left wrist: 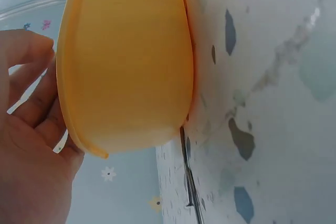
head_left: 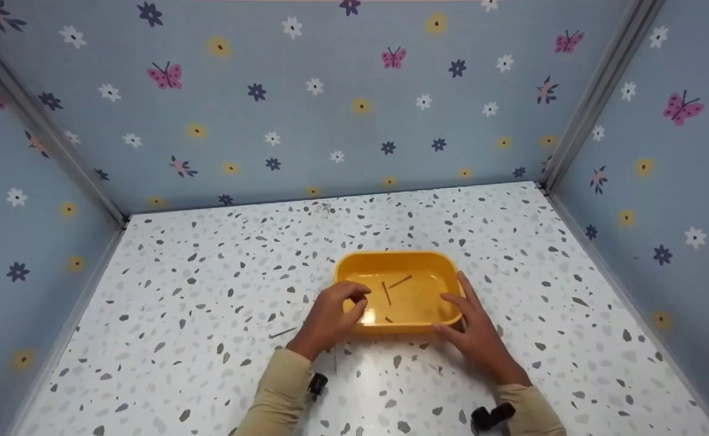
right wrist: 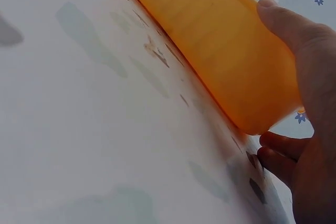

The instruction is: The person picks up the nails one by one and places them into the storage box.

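A yellow plastic tray [head_left: 397, 327] stands on the speckled table. Inside it lie two long thin nails [head_left: 400, 281] and a short dark piece [head_left: 389, 320] that looks like a small nail. My left hand [head_left: 333, 312] is over the tray's left end, its fingers loosely bent and thumb near the index finger; nothing shows between them. In the left wrist view those fingers [left wrist: 37, 98] are beside the rim. My right hand [head_left: 479, 333] holds the tray's right end; the right wrist view shows the thumb [right wrist: 278, 17] at the rim and other fingertips low by the base.
Left of the tray a loose nail [head_left: 283, 332] lies on the table [head_left: 209, 290]. A thin dark line [head_left: 335, 358], perhaps another nail, is in front of the tray. Blue flowered panels [head_left: 330, 109] stand behind and on both sides.
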`<state>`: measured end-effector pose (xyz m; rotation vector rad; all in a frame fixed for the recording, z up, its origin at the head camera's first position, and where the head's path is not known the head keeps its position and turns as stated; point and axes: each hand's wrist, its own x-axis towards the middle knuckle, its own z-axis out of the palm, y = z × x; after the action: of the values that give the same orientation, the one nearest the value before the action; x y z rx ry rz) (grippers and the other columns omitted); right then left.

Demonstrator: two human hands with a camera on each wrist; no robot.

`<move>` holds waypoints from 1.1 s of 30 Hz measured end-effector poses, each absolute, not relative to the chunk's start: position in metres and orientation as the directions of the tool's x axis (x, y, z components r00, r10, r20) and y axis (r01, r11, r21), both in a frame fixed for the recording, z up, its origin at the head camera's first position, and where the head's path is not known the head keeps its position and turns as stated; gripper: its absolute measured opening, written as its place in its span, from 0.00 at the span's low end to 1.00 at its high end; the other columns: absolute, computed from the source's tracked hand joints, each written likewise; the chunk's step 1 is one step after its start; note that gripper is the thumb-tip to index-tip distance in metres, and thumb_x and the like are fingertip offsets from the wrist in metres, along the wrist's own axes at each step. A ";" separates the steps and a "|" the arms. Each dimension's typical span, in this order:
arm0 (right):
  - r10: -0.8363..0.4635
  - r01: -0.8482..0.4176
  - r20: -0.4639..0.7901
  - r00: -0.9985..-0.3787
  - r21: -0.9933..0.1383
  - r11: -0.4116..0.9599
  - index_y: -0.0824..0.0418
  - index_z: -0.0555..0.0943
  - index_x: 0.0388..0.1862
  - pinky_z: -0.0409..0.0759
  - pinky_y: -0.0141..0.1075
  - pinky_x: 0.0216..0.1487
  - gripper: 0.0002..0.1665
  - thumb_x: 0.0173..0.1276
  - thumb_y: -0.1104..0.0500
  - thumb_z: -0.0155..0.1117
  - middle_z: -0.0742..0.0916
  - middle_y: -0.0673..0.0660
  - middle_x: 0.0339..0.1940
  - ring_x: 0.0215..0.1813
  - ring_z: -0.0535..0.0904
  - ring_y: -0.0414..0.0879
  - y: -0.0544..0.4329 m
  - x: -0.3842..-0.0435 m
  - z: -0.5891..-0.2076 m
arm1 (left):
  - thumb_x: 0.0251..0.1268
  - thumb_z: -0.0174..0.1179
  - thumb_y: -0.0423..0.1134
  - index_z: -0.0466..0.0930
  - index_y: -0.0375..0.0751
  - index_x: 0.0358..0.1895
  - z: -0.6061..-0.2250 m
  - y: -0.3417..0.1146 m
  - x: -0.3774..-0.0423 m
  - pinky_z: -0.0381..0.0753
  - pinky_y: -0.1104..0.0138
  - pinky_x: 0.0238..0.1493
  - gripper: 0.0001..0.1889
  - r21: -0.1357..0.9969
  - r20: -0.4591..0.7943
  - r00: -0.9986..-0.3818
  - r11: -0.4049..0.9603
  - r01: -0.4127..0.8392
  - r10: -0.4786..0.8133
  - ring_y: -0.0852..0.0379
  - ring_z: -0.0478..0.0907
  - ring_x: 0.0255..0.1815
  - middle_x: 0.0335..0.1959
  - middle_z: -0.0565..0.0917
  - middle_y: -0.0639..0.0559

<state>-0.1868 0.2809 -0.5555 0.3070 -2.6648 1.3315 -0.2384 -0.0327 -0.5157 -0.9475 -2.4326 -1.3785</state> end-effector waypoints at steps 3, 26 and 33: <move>-0.118 -0.261 0.238 -0.964 -0.767 0.586 0.55 0.73 0.70 0.55 0.51 0.74 0.41 0.63 0.39 0.71 0.47 0.45 0.84 0.81 0.46 0.52 0.280 -0.188 -0.554 | 0.68 0.62 0.31 0.84 0.43 0.49 -0.514 -0.040 -0.238 0.81 0.53 0.44 0.09 0.720 0.477 -0.788 0.342 0.604 0.389 0.59 0.79 0.42 0.42 0.83 0.55; -0.094 -0.233 0.220 -0.971 -0.778 0.584 0.55 0.73 0.70 0.56 0.37 0.73 0.39 0.64 0.42 0.72 0.47 0.47 0.84 0.81 0.47 0.53 0.279 -0.184 -0.556 | 0.69 0.62 0.32 0.86 0.40 0.46 -0.522 -0.115 -0.231 0.80 0.56 0.49 0.07 0.808 0.250 -0.948 0.498 0.315 0.196 0.58 0.80 0.42 0.42 0.85 0.51; -0.107 -0.237 0.216 -0.971 -0.777 0.583 0.54 0.73 0.70 0.53 0.26 0.70 0.39 0.64 0.42 0.72 0.47 0.46 0.84 0.81 0.46 0.54 0.279 -0.185 -0.557 | 0.68 0.63 0.32 0.86 0.40 0.46 -0.529 -0.128 -0.225 0.78 0.54 0.50 0.07 0.809 0.165 -0.980 0.554 0.200 0.112 0.56 0.79 0.44 0.41 0.83 0.55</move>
<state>-0.1849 0.2789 -0.5568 0.2907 -2.6633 1.3397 -0.2252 -0.1285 -0.5294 -0.2702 -2.6851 -1.4159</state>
